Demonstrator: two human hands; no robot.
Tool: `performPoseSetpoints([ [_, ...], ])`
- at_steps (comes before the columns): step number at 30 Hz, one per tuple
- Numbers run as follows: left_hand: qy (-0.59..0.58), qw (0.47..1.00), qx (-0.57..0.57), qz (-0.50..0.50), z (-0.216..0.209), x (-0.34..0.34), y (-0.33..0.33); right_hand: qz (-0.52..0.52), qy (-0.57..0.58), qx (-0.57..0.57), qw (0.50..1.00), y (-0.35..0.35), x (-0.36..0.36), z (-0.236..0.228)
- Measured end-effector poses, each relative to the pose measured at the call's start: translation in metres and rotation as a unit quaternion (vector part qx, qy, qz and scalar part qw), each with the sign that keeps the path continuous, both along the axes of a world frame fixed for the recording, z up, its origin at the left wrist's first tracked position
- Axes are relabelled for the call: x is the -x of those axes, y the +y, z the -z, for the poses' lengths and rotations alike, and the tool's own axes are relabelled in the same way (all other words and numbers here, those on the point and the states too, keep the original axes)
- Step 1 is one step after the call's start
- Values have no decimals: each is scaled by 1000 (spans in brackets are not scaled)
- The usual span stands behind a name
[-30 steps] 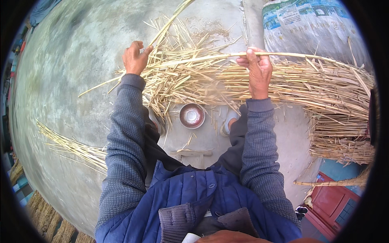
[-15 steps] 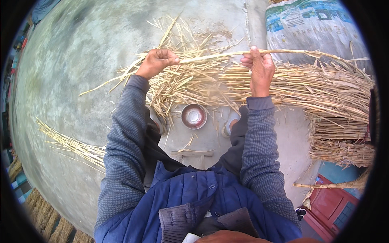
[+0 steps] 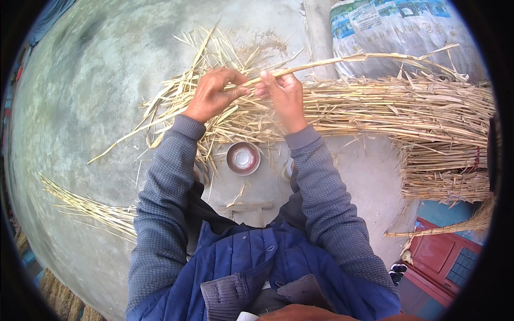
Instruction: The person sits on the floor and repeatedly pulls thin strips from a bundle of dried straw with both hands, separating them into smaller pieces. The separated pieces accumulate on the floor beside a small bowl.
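Observation:
A long, pale dry stalk runs up to the right between my hands, its leafy tip out over the bundle. My left hand pinches its lower end between thumb and fingers. Close beside it, my right hand is closed around the same stalk, thumb on top and slightly blurred. Under both hands lies a loose heap of stripped straw pieces. To the right stretches a thick bundle of stalks. A small metal bowl, reddish inside, sits on the ground between my feet.
A white and blue sack lies at the far right. A thin sheaf of clean straws rests on the concrete floor at left. A low wooden piece is near my knees. A broom-like bundle and a red door are at lower right.
My right hand has slid left along the stalk and is now close to my left hand. My left hand has stayed at the stalk's lower end. The view has shifted slightly.

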State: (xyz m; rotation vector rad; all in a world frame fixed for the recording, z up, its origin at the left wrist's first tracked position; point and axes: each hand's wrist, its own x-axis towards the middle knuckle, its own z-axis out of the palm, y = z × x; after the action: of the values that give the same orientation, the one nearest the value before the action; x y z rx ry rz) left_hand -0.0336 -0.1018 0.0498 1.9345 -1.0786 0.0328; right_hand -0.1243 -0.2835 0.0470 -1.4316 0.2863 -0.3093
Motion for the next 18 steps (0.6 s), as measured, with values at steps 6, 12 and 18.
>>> performPoseSetpoints([
  [6,162,978,-128,-23,-5,-17,40,21,-43,-57,997,-55,9,-19],
  [12,293,930,-216,-48,-18,-29,78,-28,-40,-60,997,-79,15,-23],
  [18,106,993,-25,-43,-8,11,9,-30,-64,-39,997,-47,6,-16],
])
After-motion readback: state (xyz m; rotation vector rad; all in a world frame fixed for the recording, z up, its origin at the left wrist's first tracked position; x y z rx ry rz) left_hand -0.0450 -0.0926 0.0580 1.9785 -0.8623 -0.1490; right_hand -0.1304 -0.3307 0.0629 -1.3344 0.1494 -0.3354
